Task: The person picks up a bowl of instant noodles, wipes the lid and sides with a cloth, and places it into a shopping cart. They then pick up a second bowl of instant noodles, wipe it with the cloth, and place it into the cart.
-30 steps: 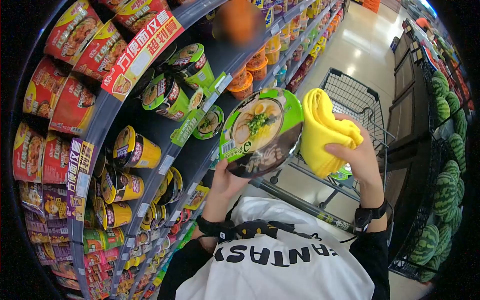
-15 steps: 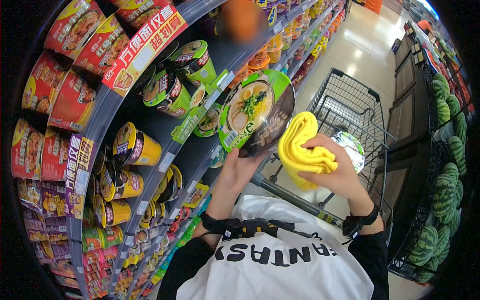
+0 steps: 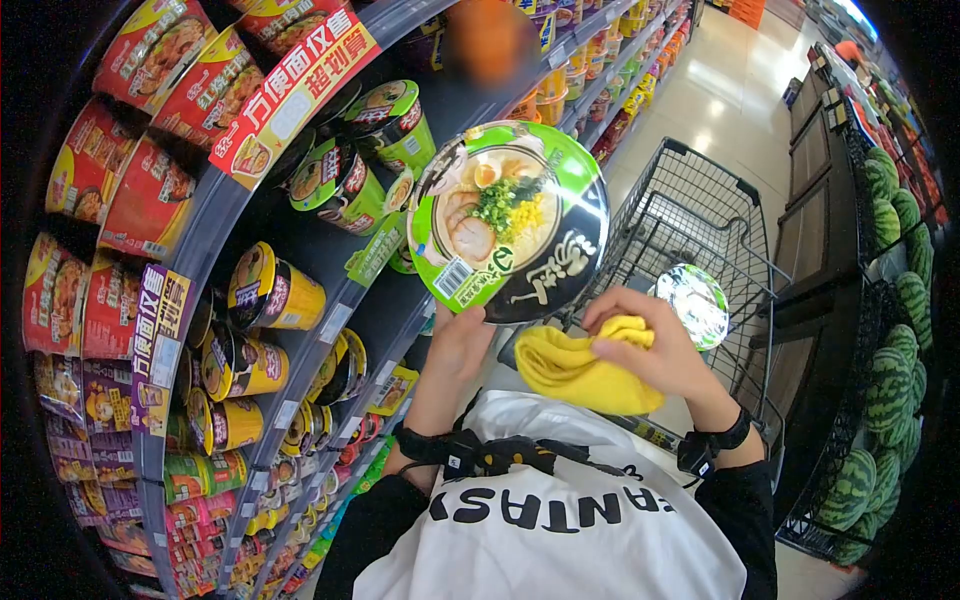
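My left hand (image 3: 462,338) holds a large round noodle bowl (image 3: 508,222) from below, its green and black lid turned toward me. The fingers behind the bowl are hidden. Just below the bowl, to the right, my right hand (image 3: 655,340) grips a folded yellow cloth (image 3: 585,372). A gap separates the cloth from the bowl's lower edge. Beyond my right hand another round bowl with a shiny lid (image 3: 692,305) shows in the cart.
A wire shopping cart (image 3: 715,215) stands ahead of me. Shelves of cup noodles (image 3: 275,290) run along the left. Watermelons (image 3: 888,385) lie in a rack on the right. Floor (image 3: 725,85) shows along the aisle ahead.
The bowl has come up and its lid now faces me more fully. My right hand and the yellow cloth have moved lower, and the cloth has turned to lie more sideways.
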The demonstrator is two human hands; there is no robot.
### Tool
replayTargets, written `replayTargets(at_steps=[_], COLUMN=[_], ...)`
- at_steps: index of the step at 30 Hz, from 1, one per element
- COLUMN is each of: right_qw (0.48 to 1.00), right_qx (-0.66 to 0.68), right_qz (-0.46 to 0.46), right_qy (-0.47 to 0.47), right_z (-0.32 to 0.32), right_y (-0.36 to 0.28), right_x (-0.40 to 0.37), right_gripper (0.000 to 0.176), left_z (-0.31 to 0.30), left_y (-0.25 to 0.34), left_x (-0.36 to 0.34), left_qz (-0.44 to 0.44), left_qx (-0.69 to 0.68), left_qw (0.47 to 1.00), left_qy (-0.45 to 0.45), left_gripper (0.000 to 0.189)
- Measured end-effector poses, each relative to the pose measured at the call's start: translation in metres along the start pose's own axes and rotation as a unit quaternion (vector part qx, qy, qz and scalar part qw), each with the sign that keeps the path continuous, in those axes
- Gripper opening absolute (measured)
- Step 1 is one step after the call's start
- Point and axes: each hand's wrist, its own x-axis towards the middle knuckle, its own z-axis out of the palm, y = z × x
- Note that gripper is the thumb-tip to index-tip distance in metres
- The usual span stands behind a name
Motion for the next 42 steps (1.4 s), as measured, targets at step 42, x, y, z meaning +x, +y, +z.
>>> replayTargets(at_steps=[42], right_qw=[0.981], right_qx=[0.132], right_qz=[-0.014], right_qy=[0.140], right_z=[-0.017], right_y=[-0.004], right_x=[0.003], right_gripper=[0.058], left_z=[0.019], left_y=[-0.003], left_x=[-0.012], left_qz=[-0.079], left_qx=[-0.131], left_qw=[0.988], left_qy=[0.017], left_gripper=[0.075])
